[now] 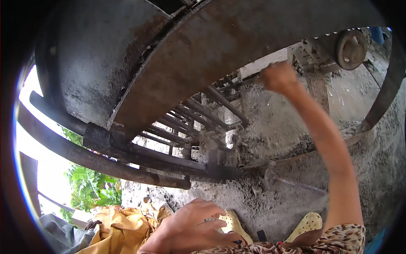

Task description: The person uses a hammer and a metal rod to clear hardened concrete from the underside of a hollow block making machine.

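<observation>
Close to the camera, the left hand [190,226] rests low on a patterned sleeve, its fingers [211,211] loose and a little spread, holding nothing. Just past it are two yellow shoes [311,222] with small holes, standing on the grey, gritty floor [270,203]. Beside the hand, to the left, lies one yellow cloth [122,230].

Farther out, the right arm reaches up and away. The right hand [279,78] is closed in a fist around one thin metal rod [241,84]. That rod runs sideways, from the fist toward the left, and its far end pokes in among a row of rusty bars [198,112], about eight of them, though I cannot count them surely. The right hand is the one on the rod; the left hand is well apart from it, much lower.

Wet grey cement [270,122] is piled under the bars. Above everything curves one big rusty drum [177,51]. One round metal wheel [351,48] sits far off at the top right.
</observation>
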`<act>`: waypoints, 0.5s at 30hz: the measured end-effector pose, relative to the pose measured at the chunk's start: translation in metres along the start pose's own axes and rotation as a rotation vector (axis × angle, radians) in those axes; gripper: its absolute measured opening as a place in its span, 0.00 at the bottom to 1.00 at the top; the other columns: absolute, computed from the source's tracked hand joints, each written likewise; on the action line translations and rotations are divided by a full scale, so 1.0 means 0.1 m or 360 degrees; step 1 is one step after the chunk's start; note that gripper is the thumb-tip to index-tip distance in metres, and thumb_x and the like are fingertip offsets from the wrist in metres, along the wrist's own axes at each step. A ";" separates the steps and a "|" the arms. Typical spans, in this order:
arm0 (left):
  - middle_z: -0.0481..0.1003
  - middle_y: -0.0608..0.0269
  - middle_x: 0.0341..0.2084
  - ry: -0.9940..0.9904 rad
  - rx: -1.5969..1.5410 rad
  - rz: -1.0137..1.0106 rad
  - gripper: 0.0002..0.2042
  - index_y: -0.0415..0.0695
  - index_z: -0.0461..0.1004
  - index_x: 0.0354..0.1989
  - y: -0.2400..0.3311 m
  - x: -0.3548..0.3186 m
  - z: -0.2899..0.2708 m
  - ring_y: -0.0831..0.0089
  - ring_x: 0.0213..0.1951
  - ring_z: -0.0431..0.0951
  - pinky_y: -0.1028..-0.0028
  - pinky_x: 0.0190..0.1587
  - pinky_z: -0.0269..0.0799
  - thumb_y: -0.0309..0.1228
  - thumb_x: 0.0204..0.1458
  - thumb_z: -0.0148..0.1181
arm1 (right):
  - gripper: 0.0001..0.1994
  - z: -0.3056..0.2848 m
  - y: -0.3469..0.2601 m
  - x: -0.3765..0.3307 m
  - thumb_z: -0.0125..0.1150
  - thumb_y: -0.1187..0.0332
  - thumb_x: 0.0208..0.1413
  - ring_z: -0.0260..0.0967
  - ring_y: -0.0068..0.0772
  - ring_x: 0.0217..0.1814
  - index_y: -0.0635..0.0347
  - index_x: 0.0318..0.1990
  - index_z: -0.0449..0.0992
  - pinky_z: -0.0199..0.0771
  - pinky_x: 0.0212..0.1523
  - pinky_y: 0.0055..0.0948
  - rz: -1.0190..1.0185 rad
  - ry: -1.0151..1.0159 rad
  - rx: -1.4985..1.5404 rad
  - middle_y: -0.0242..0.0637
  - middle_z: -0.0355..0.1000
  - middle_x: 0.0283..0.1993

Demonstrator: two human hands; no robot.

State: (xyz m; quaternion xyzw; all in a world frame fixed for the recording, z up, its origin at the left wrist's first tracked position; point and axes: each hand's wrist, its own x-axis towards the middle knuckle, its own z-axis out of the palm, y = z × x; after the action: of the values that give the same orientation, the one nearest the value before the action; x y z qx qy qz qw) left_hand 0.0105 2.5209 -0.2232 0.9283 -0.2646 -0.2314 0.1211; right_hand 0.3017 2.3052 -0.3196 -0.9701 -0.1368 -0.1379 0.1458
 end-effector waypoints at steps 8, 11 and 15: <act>0.73 0.59 0.33 0.0004 -0.0012 -0.0437 0.14 0.44 0.73 0.38 -0.05 -0.20 0.02 0.62 0.41 0.71 0.66 0.44 0.66 0.38 0.45 0.58 | 0.21 0.08 0.15 0.08 0.51 0.45 0.48 0.71 0.39 0.42 0.53 0.30 0.78 0.70 0.43 0.35 0.0125 -0.0004 0.0112 0.37 0.74 0.34; 0.73 0.59 0.33 -0.0007 -0.0280 -0.0501 0.14 0.45 0.73 0.38 -0.16 -0.30 0.05 0.62 0.42 0.71 0.67 0.46 0.65 0.39 0.45 0.58 | 0.21 0.10 0.11 0.11 0.51 0.44 0.48 0.71 0.39 0.41 0.53 0.30 0.78 0.70 0.42 0.35 0.0089 0.0226 -0.0028 0.37 0.74 0.34; 0.73 0.59 0.33 -0.0093 -0.0160 -0.0429 0.14 0.45 0.73 0.38 -0.16 -0.32 0.10 0.62 0.43 0.70 0.68 0.47 0.65 0.39 0.46 0.58 | 0.22 0.29 -0.29 0.19 0.50 0.44 0.49 0.71 0.39 0.40 0.54 0.30 0.78 0.71 0.42 0.35 -0.0007 0.0029 0.0003 0.37 0.74 0.34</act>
State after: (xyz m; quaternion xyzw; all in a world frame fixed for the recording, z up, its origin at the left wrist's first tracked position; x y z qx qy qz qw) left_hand -0.0116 2.5503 -0.2253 0.9410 -0.1290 -0.2856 0.1274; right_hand 0.3167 2.3450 -0.3331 -0.9683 -0.1376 -0.1470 0.1475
